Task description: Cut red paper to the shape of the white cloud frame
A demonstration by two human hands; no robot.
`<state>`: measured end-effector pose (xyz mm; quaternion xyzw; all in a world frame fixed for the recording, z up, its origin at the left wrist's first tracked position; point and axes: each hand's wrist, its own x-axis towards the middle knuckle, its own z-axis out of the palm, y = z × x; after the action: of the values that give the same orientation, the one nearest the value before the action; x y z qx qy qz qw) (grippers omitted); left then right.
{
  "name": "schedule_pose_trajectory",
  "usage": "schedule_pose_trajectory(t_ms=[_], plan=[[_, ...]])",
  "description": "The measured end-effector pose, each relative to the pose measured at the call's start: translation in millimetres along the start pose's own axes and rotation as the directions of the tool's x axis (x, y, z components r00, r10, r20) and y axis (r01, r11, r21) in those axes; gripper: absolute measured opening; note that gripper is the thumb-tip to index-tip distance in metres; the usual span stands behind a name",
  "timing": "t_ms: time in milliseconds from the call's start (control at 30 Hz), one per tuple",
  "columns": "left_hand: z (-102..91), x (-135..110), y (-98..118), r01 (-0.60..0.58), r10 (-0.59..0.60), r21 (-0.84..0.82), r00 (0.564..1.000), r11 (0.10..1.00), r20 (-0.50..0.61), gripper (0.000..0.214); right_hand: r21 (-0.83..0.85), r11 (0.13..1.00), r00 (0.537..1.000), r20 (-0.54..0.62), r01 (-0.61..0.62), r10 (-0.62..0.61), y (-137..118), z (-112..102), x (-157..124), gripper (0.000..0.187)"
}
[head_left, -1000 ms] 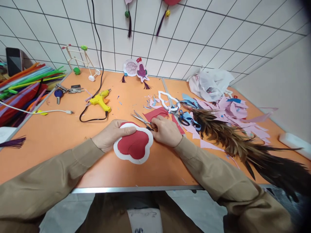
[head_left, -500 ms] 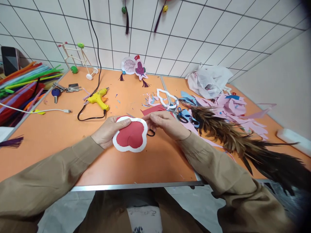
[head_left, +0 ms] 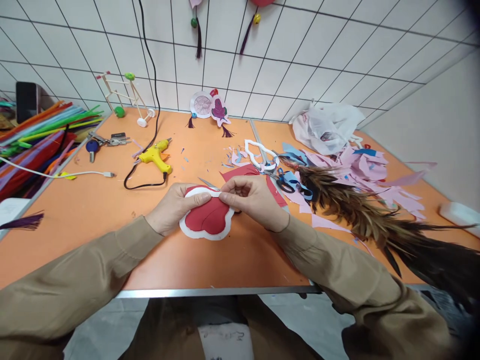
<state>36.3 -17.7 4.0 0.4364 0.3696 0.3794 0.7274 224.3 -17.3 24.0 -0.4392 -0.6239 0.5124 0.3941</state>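
Note:
A red paper shape with a white border, a flower-like cutout (head_left: 208,217), is held above the table's front half. My left hand (head_left: 180,205) grips its upper left edge, thumb on top and fingers behind. My right hand (head_left: 253,200) pinches the top edge with thumb and forefinger, close to the left thumb. Partly hidden behind the cutout lies a pair of scissors (head_left: 205,182), one blade tip showing. Red paper (head_left: 240,171) lies just past my right hand.
A yellow glue gun (head_left: 157,156) with a black cord lies left of centre. Dark-handled scissors (head_left: 285,184), a white outline frame (head_left: 258,150), pink paper scraps (head_left: 363,167) and long brown feathers (head_left: 341,205) cover the right. Pipe cleaners (head_left: 45,135) and keys (head_left: 108,141) are at left.
My right hand has moved from beside the cutout's right edge onto its top edge, now pinching it near my left thumb. The left hand keeps its hold. The view has shifted slightly.

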Motion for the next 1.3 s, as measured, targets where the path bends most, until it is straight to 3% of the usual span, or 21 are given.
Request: schedule_pose_trajectory(t_ms=[200, 400, 600, 733, 933, 1133, 1300], plan=[[2.7, -1.7, -0.4, 0.030, -0.029, -0.056, 0.999, 0.998, 0.021, 0.033, 0.056, 0.997, 0.998, -0.015, -0.054, 0.055, 3.0, 1.0, 2.0, 0.020], [-0.7, 0.1, 1.4, 0.001, -0.001, -0.140, 1.000, 0.990, 0.001, 0.052, 0.116, 0.990, 0.990, -0.111, -0.075, 0.088, 13.0, -7.4, 9.9, 0.021], [-6.3, -2.2, 9.7, 0.025, -0.022, -0.047, 0.997, 0.999, 0.071, 0.029, 0.311, 0.943, 0.977, -0.131, -0.122, 0.169, 21.5, -14.2, 17.4, 0.022], [-5.3, -2.9, 10.9, 0.009, -0.011, 0.018, 0.996, 1.000, 0.089, 0.028, 0.410, 0.898, 0.969, -0.108, -0.161, 0.223, 27.0, -14.9, 19.8, 0.022], [-6.0, -0.8, 7.7, 0.016, -0.016, 0.010, 1.000, 1.000, 0.020, 0.030, 0.430, 0.887, 0.965, -0.111, -0.170, 0.239, 33.1, -15.9, 22.3, 0.022], [-4.9, -3.7, 11.0, 0.023, -0.021, -0.015, 0.994, 1.000, 0.105, 0.040, 0.445, 0.875, 0.960, -0.102, -0.190, 0.261, 33.7, -17.5, 23.9, 0.021], [-7.1, -2.3, 10.3, 0.027, -0.029, 0.033, 0.999, 0.999, 0.046, 0.041, 0.445, 0.875, 0.956, -0.119, -0.189, 0.267, 35.2, -19.8, 26.2, 0.019]])
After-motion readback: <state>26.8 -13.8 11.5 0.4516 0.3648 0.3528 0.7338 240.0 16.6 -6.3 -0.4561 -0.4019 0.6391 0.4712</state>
